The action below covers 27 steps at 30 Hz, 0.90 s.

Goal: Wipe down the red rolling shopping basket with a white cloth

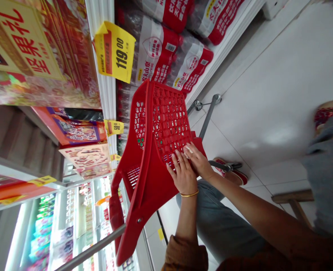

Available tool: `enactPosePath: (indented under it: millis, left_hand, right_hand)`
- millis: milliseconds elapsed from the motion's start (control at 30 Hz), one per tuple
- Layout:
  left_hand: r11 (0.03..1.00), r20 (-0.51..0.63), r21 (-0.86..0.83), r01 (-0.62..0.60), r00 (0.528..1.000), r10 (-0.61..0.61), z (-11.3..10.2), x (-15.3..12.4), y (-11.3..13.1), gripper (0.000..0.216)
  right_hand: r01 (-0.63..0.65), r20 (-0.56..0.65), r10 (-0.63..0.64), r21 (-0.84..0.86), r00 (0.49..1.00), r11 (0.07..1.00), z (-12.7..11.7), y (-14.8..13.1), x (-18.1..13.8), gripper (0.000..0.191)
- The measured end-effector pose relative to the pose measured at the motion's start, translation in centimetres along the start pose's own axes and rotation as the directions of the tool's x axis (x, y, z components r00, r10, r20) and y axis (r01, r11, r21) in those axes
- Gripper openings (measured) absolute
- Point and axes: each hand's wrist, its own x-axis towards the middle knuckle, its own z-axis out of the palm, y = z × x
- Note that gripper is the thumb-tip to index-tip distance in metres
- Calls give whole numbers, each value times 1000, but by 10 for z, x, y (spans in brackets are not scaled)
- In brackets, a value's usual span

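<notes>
A red plastic shopping cart (143, 169) with a grid-like side panel takes up the middle of the view, which is turned sideways. My left hand (184, 178), with a thin gold bangle at the wrist, lies palm down on the cart's red panel, fingers stretched. Close beside it, my right hand (198, 162) also rests on the cart, its fingers extended over the edge of the grid. The two hands touch or overlap slightly; both thumbs are hidden. No object shows in either hand. Grey metal legs (208, 116) support the cart.
Bottled water packs (157, 49) with red labels fill the low shelf beside the cart. Yellow price tags (115, 51) hang from the shelf edge, near boxed goods (81, 130). Pale floor tiles (268, 86), a jeans leg (219, 226) and a wooden stool (293, 196) lie opposite.
</notes>
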Motion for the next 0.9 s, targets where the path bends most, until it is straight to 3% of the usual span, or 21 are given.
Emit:
enactPosePath:
  millis: [233, 367, 533, 633, 767, 900]
  left_hand:
    - [998, -2, -57, 17, 1000, -18, 0, 0, 0, 47]
    - [997, 0, -67, 23, 1000, -23, 1, 0, 0, 48]
    - [995, -10, -91, 32, 999, -33, 1, 0, -1, 48]
    - [992, -29, -114, 62, 997, -66, -2, 2, -1, 50]
    - [987, -66, -130, 91, 993, -100, -13, 10, -7, 51]
    - [982, -105, -118, 149, 981, -161, -27, 23, -18, 52]
  right_hand:
    - [-31, -54, 28, -59, 998, 998, -1, 24, -15, 43]
    - [-158, -73, 155, -37, 985, 987, 0, 26, -20, 42]
    - [-352, -151, 342, -42, 928, 935, -5, 34, -26, 42]
    - [-405, -176, 391, -49, 903, 913, -8, 34, -23, 43]
    - [-361, -176, 349, -39, 920, 932, -9, 7, 3, 48]
    - [-139, -71, 142, 37, 987, 990, -5, -32, 42, 52]
